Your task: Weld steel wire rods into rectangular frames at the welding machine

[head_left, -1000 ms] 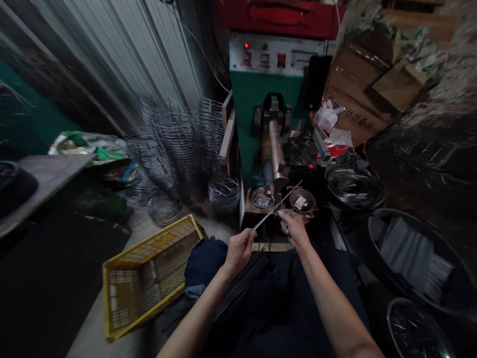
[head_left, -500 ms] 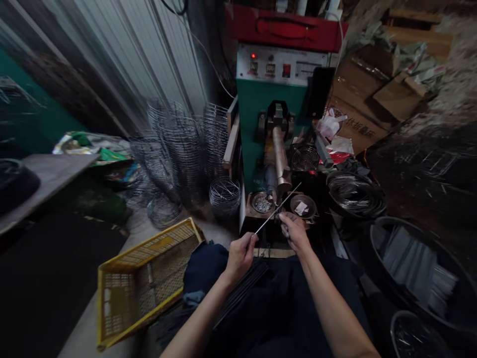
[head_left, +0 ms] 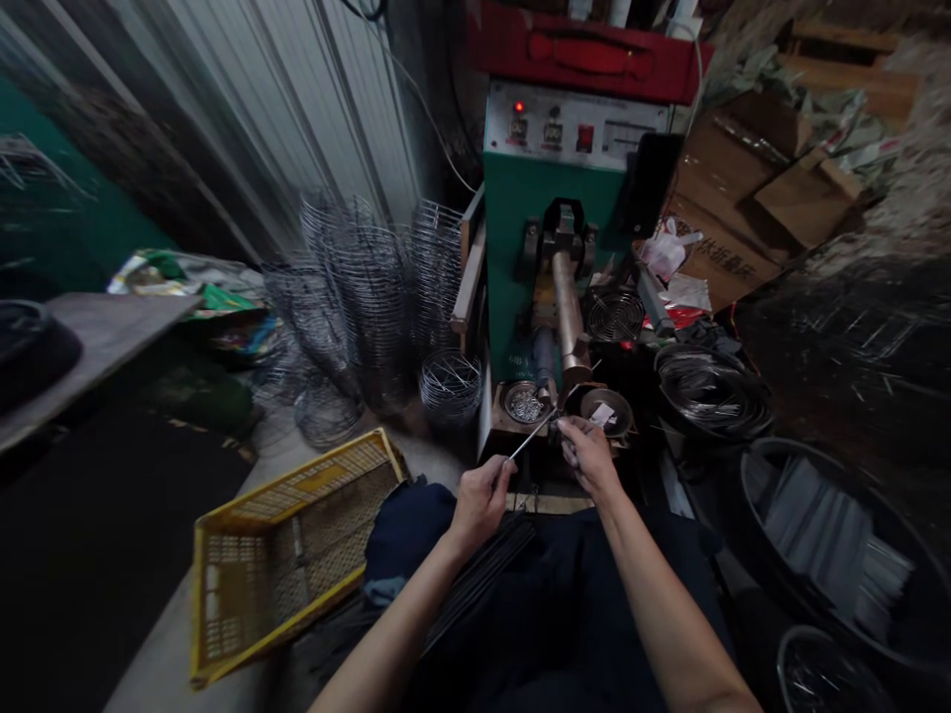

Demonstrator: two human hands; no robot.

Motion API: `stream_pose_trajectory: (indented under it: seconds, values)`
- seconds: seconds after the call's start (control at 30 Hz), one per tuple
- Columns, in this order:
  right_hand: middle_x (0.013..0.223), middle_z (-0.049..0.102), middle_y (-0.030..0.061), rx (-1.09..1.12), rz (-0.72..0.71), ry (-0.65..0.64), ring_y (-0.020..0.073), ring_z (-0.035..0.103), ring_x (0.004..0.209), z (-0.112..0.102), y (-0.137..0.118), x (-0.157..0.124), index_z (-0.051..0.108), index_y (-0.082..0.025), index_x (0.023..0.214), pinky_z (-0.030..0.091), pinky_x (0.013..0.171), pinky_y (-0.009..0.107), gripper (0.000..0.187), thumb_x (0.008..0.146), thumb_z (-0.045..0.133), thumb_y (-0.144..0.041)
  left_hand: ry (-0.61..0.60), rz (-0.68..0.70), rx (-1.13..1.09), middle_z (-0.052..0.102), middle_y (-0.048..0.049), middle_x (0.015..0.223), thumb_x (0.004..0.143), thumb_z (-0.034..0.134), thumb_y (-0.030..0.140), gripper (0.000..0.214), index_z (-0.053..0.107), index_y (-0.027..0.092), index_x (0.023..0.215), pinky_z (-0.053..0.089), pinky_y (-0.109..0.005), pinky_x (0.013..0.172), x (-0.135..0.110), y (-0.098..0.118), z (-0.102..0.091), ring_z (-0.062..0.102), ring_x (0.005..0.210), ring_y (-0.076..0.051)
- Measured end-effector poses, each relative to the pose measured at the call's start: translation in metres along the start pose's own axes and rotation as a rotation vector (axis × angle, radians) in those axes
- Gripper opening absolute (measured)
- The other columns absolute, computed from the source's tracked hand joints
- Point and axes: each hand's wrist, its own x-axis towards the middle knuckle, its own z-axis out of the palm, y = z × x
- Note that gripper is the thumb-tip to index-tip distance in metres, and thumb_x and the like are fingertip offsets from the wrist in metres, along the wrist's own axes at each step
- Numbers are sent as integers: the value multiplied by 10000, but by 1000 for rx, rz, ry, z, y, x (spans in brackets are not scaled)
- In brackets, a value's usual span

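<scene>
A thin metal rod (head_left: 530,437) is pinched in my left hand (head_left: 479,497) and slants up and right to the electrode tips of a green welding machine (head_left: 509,248). Beside those tips my right hand (head_left: 588,456) is closed, thumb and fingers together. Whatever it holds is too small and dark to make out. Under the lower electrode (head_left: 545,361) sits a round dish (head_left: 508,404) of small shiny metal pieces. Just beyond my right hand is a second dish (head_left: 626,424) with a white scrap in it. Dark thin rods (head_left: 482,579) lie across my lap.
Left of the machine stand stacked wire rings (head_left: 371,297). A yellow crate (head_left: 289,485) tilts at my left. On the right are coiled wire (head_left: 709,386), a black tub (head_left: 750,495) of bundled flat pieces and cardboard boxes (head_left: 735,208). A red case (head_left: 586,50) tops the machine.
The rod's far stretch, which reached past the electrodes to the upper right, now barely shows; the rod appears to stop at the tips. Both hands stay nearly in place. The view has shifted slightly.
</scene>
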Motion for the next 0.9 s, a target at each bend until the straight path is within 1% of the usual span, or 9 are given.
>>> stream_pose_trajectory:
  seconds: [0.17, 0.27, 0.37, 0.43, 0.5, 0.6, 0.67, 0.8, 0.9]
  values:
    - [449, 401, -94, 37, -8, 13, 13, 238, 329, 2, 4, 4, 617, -148, 711, 121, 328, 179, 313, 657, 779, -411, -3, 15, 6, 563, 14, 643, 974, 404, 336, 293, 597, 180, 818, 380, -216, 592, 3, -2, -3, 512, 559, -112]
    - [427, 418, -87, 43, -5, 17, 16, 241, 319, 3, 6, 4, 626, -149, 708, 118, 329, 182, 315, 656, 769, -425, 2, 16, 5, 517, 32, 605, 968, 420, 341, 286, 597, 177, 815, 359, -211, 568, 4, -1, -6, 470, 535, -102]
    - [410, 406, -84, 4, -38, 25, 20, 254, 318, 2, 6, 2, 587, -161, 645, 128, 329, 184, 324, 678, 756, -436, -12, 3, -13, 447, 45, 566, 962, 430, 349, 299, 585, 173, 776, 323, -210, 533, 4, 1, -8, 417, 512, -96]
    - [407, 393, -85, -32, -52, 28, 22, 259, 321, -2, 4, 0, 552, -171, 610, 137, 328, 183, 353, 696, 749, -451, -39, 5, -18, 430, 46, 557, 965, 422, 352, 313, 579, 174, 761, 315, -211, 529, 6, 2, -7, 410, 514, -98]
    - [430, 410, -79, -59, -63, 29, 22, 273, 330, -7, 2, 0, 558, -168, 618, 150, 330, 179, 363, 709, 745, -466, -54, 34, -14, 449, 40, 567, 967, 413, 349, 317, 576, 174, 757, 322, -212, 537, 11, 3, -5, 428, 524, -101]
    - [462, 431, -75, -66, -97, 49, 24, 298, 343, -16, 1, 5, 611, -154, 680, 164, 334, 172, 352, 698, 752, -476, -39, 90, -16, 491, 28, 592, 964, 405, 337, 312, 571, 174, 756, 328, -213, 538, 21, 3, 0, 449, 530, -103]
    - [449, 408, -83, -59, -110, 66, 29, 298, 342, -20, 2, 10, 620, -153, 704, 166, 337, 172, 359, 690, 755, -485, -33, 114, -26, 516, 19, 608, 964, 404, 331, 311, 573, 173, 757, 342, -213, 550, 28, 2, 4, 469, 546, -107]
    - [433, 358, -101, -33, -107, 63, 28, 263, 342, -23, 3, 19, 595, -160, 698, 162, 341, 175, 381, 687, 760, -504, -33, 122, -23, 536, 14, 619, 965, 408, 340, 327, 587, 170, 750, 364, -216, 585, 38, -1, 6, 494, 573, -111]
    - [432, 358, -100, -21, -89, 54, 30, 258, 346, -22, 3, 21, 586, -163, 689, 158, 341, 180, 388, 674, 767, -505, -39, 108, -1, 506, 26, 593, 968, 408, 356, 343, 601, 169, 755, 348, -217, 574, 41, -2, 4, 453, 549, -103]
